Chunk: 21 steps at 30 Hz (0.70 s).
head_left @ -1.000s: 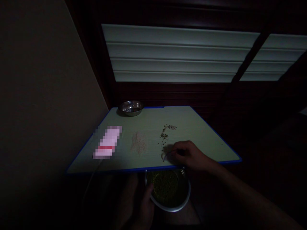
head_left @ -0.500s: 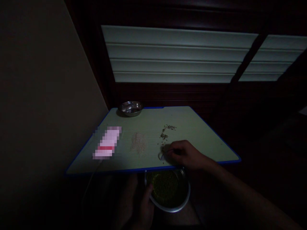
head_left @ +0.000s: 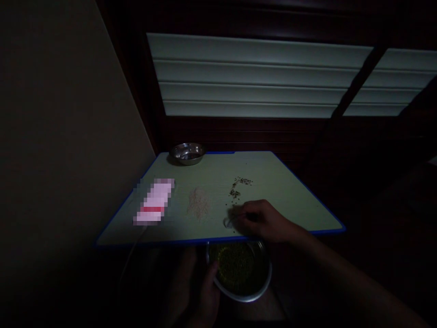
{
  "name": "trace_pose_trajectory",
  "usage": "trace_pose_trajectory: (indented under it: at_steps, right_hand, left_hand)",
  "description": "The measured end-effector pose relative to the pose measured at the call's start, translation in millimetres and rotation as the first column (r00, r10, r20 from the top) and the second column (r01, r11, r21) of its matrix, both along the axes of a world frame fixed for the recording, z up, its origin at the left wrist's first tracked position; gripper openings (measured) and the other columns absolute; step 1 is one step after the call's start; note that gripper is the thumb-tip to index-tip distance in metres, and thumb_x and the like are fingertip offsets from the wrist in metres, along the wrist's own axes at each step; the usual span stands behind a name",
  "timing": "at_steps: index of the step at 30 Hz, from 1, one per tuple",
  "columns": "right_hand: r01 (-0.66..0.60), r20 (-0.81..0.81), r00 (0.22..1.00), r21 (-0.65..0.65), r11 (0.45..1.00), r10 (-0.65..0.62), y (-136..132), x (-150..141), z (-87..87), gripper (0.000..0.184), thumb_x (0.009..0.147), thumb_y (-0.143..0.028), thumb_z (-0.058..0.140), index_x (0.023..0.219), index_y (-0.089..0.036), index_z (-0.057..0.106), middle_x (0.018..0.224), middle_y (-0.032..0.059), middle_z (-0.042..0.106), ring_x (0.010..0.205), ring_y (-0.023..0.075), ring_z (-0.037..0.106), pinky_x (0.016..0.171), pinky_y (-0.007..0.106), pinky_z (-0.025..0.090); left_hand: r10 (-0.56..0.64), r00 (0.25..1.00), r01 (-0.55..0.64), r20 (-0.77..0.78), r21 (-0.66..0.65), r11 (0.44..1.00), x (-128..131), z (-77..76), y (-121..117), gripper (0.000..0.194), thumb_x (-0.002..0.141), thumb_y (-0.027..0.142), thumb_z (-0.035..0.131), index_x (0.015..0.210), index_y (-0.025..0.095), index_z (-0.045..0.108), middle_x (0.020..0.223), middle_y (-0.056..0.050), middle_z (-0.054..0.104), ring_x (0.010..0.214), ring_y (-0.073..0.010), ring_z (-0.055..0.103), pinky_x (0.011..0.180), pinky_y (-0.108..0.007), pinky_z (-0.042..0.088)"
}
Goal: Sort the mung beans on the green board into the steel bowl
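Over the near part of the pale table, my right hand [head_left: 262, 219] is closed around the handle of what looks like a small spoon [head_left: 228, 222]. Its pale end is low over the table top, and dim light hides the detail. Small dark seeds or grains [head_left: 235, 193] lie scattered just beyond that hand. Below the table edge, my left hand [head_left: 209, 291] grips the left rim of a metal bowl [head_left: 246, 299], thumb over the edge, its other fingers hidden. Inside the bowl is a mass of small greenish grains [head_left: 235, 266].
A pale pinkish heap of fine grains [head_left: 199, 203] lies on the blue-edged table [head_left: 273, 173]. An empty-looking steel bowl [head_left: 187, 154] stands at the back left. Left of the heap is a blurred-out phone-like object [head_left: 155, 202] with a cable. A wall and a slatted panel stand behind.
The view has shifted slightly. My right hand and the spoon stay nearly in place over the table, and my left hand still grips the bowl.
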State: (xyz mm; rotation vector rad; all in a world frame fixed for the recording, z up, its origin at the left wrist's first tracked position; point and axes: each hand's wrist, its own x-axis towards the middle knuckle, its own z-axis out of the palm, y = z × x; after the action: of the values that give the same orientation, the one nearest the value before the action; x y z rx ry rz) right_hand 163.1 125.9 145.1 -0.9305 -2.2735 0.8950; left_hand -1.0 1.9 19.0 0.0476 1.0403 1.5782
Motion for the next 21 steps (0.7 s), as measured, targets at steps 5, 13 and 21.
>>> trace_pose_trajectory:
  at_steps: [5, 13, 21]
  right_hand:
    - [-0.082, -0.011, 0.997, -0.002, 0.997, 0.082, -14, 6, 4.3, 0.014, 0.091, -0.020, 0.061, 0.080, -0.017, 0.069, 0.075, 0.0005, 0.065, 0.068, 0.0128, 0.056, 0.064, 0.026, 0.046]
    - [0.103, -0.032, 0.994, 0.088, 0.991, -0.100, -8, 9, -1.7, 0.015, 0.090, -0.022, 0.059, 0.082, -0.017, 0.071, 0.074, 0.0026, 0.068, 0.067, 0.0138, 0.058, 0.062, 0.026, 0.045]
    - [0.249, -0.008, 0.968, 0.120, 0.961, -0.250, 8, 7, -11.7, 0.017, 0.086, -0.027, 0.059, 0.078, -0.017, 0.070, 0.073, 0.0040, 0.070, 0.066, 0.0156, 0.060, 0.063, 0.027, 0.044]
  left_hand:
    - [0.005, 1.000, -0.005, -0.019, 0.022, 1.000, 0, 2.8, 0, 0.054, 0.065, 0.027, 0.080, 0.118, 0.023, 0.076, 0.114, -0.008, 0.081, 0.131, -0.0336, 0.062, 0.118, -0.046, 0.039]
    - [0.001, 1.000, -0.001, 0.012, 0.011, 1.000, 0, -1.1, 0, 0.057, 0.064, 0.027, 0.082, 0.120, 0.026, 0.074, 0.120, -0.006, 0.079, 0.135, -0.0363, 0.058, 0.118, -0.049, 0.039]
    - [-0.037, 0.999, 0.037, -0.018, 0.027, 0.999, -4, 2.1, -3, 0.058, 0.067, 0.027, 0.081, 0.125, 0.024, 0.073, 0.120, -0.010, 0.079, 0.132, -0.0357, 0.061, 0.118, -0.050, 0.039]
